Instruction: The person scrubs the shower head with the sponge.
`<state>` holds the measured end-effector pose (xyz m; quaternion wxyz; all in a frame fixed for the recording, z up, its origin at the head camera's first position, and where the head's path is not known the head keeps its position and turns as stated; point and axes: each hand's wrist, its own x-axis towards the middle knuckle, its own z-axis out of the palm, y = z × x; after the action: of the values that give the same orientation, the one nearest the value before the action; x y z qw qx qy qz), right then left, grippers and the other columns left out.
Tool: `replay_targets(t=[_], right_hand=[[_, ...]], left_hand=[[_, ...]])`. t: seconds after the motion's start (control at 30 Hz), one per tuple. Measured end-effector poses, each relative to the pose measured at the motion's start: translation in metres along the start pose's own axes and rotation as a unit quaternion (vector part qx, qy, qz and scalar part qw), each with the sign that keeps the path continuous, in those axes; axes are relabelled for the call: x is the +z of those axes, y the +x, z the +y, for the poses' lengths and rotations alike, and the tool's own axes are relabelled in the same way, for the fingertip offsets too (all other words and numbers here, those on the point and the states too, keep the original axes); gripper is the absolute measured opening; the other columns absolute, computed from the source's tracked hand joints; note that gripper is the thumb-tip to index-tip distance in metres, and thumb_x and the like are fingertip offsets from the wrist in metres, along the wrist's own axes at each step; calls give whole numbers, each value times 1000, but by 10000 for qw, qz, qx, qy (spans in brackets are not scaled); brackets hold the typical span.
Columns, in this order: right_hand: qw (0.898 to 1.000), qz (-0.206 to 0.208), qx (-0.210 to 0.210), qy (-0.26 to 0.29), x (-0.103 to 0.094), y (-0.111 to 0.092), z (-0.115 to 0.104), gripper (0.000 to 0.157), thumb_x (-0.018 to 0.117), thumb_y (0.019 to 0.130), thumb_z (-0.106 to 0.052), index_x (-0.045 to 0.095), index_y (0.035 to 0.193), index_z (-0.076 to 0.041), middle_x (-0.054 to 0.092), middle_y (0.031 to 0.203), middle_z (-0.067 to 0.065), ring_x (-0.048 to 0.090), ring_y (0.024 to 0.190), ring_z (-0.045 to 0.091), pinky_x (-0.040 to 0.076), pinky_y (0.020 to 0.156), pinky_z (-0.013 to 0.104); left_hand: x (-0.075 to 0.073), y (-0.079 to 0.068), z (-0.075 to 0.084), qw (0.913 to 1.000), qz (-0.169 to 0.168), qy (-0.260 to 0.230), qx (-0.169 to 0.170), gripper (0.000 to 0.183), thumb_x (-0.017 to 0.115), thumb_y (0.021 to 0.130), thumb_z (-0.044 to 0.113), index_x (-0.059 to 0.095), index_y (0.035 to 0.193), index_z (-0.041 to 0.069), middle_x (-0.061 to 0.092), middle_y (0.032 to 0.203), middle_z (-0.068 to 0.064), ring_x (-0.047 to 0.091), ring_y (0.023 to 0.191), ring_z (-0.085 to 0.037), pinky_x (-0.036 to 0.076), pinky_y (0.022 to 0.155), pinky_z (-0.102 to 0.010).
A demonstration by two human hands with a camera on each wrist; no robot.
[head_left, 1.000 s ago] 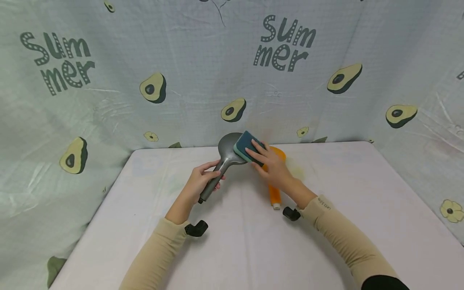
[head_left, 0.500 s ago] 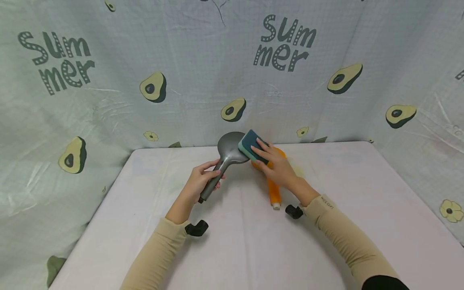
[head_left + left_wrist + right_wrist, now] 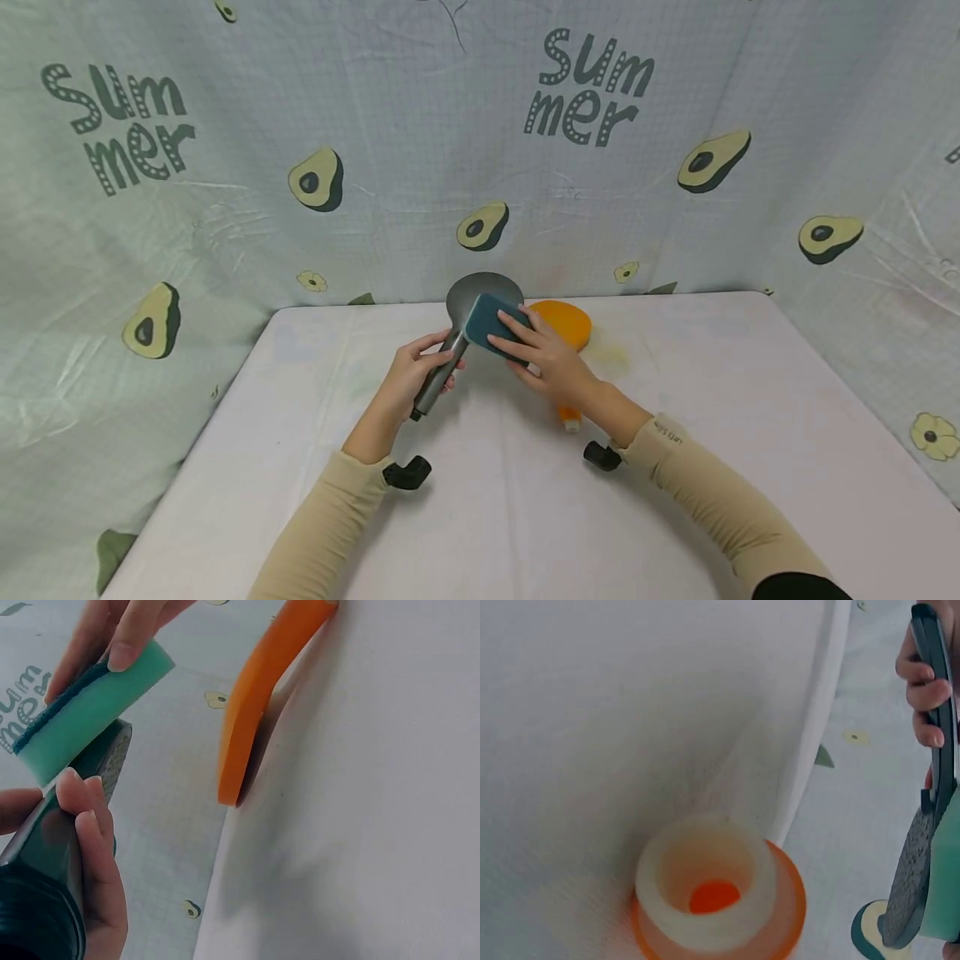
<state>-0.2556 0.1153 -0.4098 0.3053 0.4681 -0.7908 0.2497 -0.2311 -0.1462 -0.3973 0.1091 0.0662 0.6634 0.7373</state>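
My left hand (image 3: 411,379) grips the handle of a grey handheld shower head (image 3: 480,285), its round head pointing up and away. My right hand (image 3: 558,362) holds a sponge (image 3: 486,323) with a dark blue scouring side and a light green foam side. The foam lies against the back of the shower head near the neck, over the top of the handle. In the right wrist view the perforated face of the grey shower head (image 3: 909,874) faces away from the sponge (image 3: 946,877). Beneath my right hand is an orange shower head (image 3: 567,319), partly hidden by it.
The orange shower head lies on a white-covered table (image 3: 375,533), its white threaded end (image 3: 656,889) towards me. A plastic sheet (image 3: 405,150) printed with avocados and lettering hangs behind the table and at both sides. Black wrist cameras (image 3: 407,473) stick out from both sleeves.
The sponge first slid right towards the rim of the grey shower head, then came back left and down to the neck with my right hand. My left hand has barely moved.
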Motion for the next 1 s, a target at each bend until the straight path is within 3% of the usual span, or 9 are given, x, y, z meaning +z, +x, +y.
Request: replay_targets(t=[0.1,0.3,0.4,0.5,0.63,0.73,0.8,0.9,1.0], right_hand=[[9998,-144,29,129,-1,1,-1,48,80,85,1,68,131,-2,51,147,26,39,138,55,40,107,61],[9888,-221,1376,541,-10,-2,7,47,73,93,0,63,139,-4,45,155,20,33,146,46,42,107,58],[9837,-116,1711,542,-12,-2,9,47,72,93,0,63,139,-4,45,155,20,34,145,47,41,107,60],[9882,-96,1482,368,-11,0,8,46,74,92,-1,65,137,-3,48,152,21,38,142,50,39,108,62],[9985,-182,509,-1,-5,4,4,46,78,88,-2,68,133,-3,53,146,24,42,137,52,40,107,61],[9990,-295,-247,-237,-2,6,2,47,81,85,-3,70,131,-4,56,143,24,46,134,52,41,107,59],[9976,-411,-525,-209,-2,6,3,48,82,84,-3,71,130,-4,56,143,25,46,134,52,42,108,58],[9973,-626,-354,155,-4,4,5,48,79,86,-1,69,133,-5,53,147,23,42,138,50,41,109,58],[9941,-694,406,732,-10,0,11,48,74,91,1,65,137,-5,47,153,21,35,144,47,39,110,58]], left_hand=[[0,0,0,10000,-11,27,10,52,56,105,7,42,155,0,73,92,-13,61,59,-13,54,60,-24],[-1,-1,-1,9999,-75,111,35,53,56,104,6,42,154,-1,73,93,-15,61,59,-13,54,60,-23],[0,-1,-2,9999,-95,114,48,53,56,104,6,42,154,-2,73,92,-15,61,58,-12,54,60,-23],[0,-1,-3,9999,-79,138,30,52,56,103,6,43,153,-2,73,92,-14,61,58,-12,54,60,-23],[2,2,-4,9997,-68,214,49,52,57,103,7,43,153,-2,73,93,-15,62,59,-12,55,61,-24],[3,3,-4,9996,-104,234,94,52,56,104,7,42,153,-2,73,96,-17,63,59,-12,55,61,-24],[4,3,-4,9996,-108,224,91,52,56,104,7,42,153,-2,73,95,-17,63,59,-12,55,61,-24],[4,2,-3,9995,-129,284,111,52,56,104,7,42,153,-4,74,93,-15,63,59,-11,56,62,-24],[3,2,-2,9989,-190,394,177,52,56,103,6,42,152,-5,74,93,-16,63,59,-11,56,62,-24]])
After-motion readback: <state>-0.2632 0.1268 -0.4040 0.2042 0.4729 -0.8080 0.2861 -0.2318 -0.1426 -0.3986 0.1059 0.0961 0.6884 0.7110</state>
